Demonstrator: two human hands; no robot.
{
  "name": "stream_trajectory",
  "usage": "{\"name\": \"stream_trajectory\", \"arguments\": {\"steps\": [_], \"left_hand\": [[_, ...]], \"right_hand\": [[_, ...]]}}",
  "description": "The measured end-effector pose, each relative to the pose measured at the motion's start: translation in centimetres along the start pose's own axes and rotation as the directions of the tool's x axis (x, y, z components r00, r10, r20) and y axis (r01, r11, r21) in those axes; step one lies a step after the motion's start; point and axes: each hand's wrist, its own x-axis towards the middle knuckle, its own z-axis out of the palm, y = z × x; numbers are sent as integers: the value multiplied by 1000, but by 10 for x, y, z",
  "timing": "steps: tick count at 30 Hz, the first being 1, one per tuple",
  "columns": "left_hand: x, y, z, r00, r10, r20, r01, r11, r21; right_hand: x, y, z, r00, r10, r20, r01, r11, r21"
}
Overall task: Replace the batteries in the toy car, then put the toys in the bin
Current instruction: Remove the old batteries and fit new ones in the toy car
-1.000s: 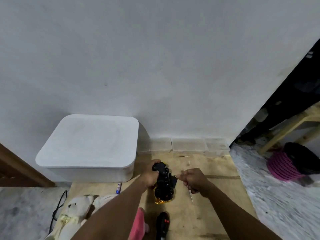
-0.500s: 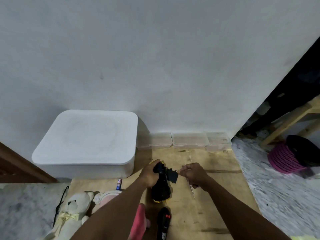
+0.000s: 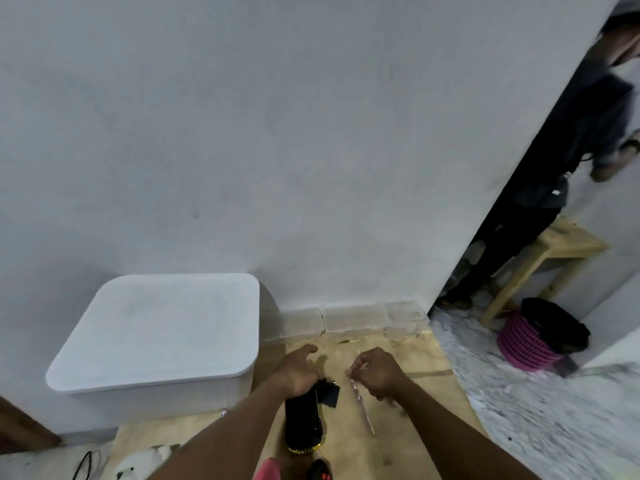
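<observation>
Since the last look our L hand (image 3: 298,372) has let go of the toy car (image 3: 303,424). Its fingers are now loose & spread, thumb out, pointing to the far edge of the board (image 3: 422,348) & holding nothing. Only the heel of the hand sits over the car's far end.

R hand (image 3: 377,372) has drawn off from the battery cover (image 3: 329,396). Its fingers are curled w/ tips together round a small pale glint; we can't tell what, if anything, they hold. Screwdriver (image 3: 363,410) runs from just under those fingertips toward the near edge; held or lying on the board, can't tell.

Car lies underside up mid-board, yellow end toward us. The cover sticks out tilted at its right side, by the far end.

Remote (image 3: 320,472) w/ red buttons is at the near edge, just beside the car's yellow end, w/ a pink toy (image 3: 266,471) left of it. White bin (image 3: 156,341), lid on, sits at the board's far-left corner by the wall. Clear boxes (image 3: 353,320) line the far edge.
</observation>
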Motion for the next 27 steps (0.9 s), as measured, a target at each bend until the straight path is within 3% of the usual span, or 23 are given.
{"name": "stream_trajectory", "arguments": {"steps": [4,9,12,17,20,25,27], "left_hand": [[14,37,-1,995,102,5,-102,991,82],[57,87,21,979,204,13,-203,961,186],[96,115,49,974,226,30,-226,940,256],[161,147,94,962,272,32,-257,855,449],[196,157,115,948,315,50,-281,754,593],[238,163,133,948,306,84,-250,558,792],[245,162,135,947,309,90,-248,525,814]], "right_hand": [[5,12,-26,990,-68,-120,47,984,-172],[33,50,-72,964,47,-262,-106,971,-216],[64,82,-104,962,45,-270,-142,925,-353],[129,116,-126,970,-90,-224,-56,817,-574],[163,134,-126,962,-218,-165,38,704,-709],[195,154,-119,897,-423,-128,147,559,-816],[198,157,-119,882,-465,-77,193,505,-841]]}}
